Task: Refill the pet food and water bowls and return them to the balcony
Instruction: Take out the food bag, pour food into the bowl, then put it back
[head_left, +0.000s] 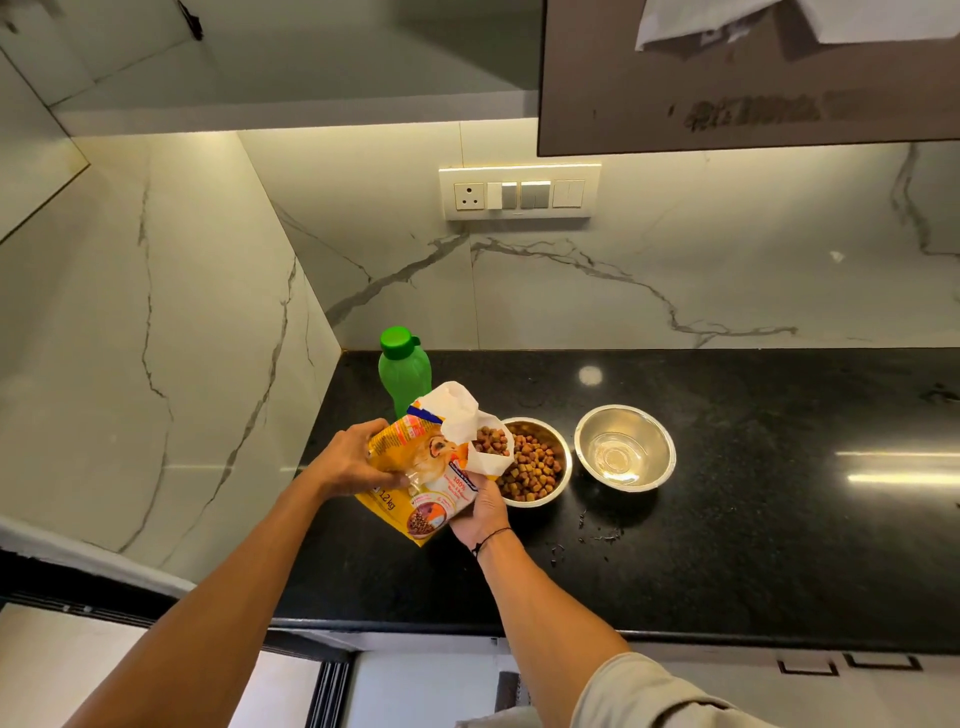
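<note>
Both my left hand (347, 457) and right hand (480, 506) grip the tilted yellow pet-food bag (415, 470); overtilting could overflow kibble past the round steel food bowl (537, 462).

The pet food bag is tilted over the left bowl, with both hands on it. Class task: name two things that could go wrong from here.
1. The pet food bag has its open mouth at the rim of the food bowl, which already looks well filled; kibble could spill onto the black counter.
2. The water bowl sits close beside it; stray kibble could land in the water.
</note>
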